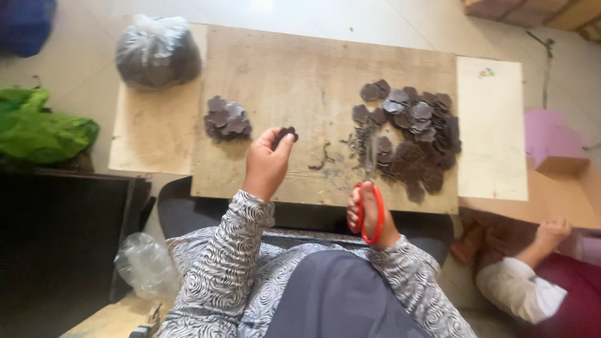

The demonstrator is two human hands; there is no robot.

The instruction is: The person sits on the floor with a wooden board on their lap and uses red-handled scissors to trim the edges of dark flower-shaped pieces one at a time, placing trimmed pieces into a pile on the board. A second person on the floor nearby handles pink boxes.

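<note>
The left hand (268, 164) pinches 1 dark flower-shaped piece (287, 133) above the bench (300, 69), clear for trimming; the right hand (374, 216), fingers clamped, grips red scissors (369, 206) toward 12 o'clock.

A small dark brown flower-shaped cut-out piece (286, 134) is pinched upright at the fingertips, above the bare middle of the plywood worktop (300, 75). Red-handled scissors (369, 200) point away over the worktop's near edge, blades nearly closed, tips toward the right-hand heap of similar pieces (416, 134).
</note>
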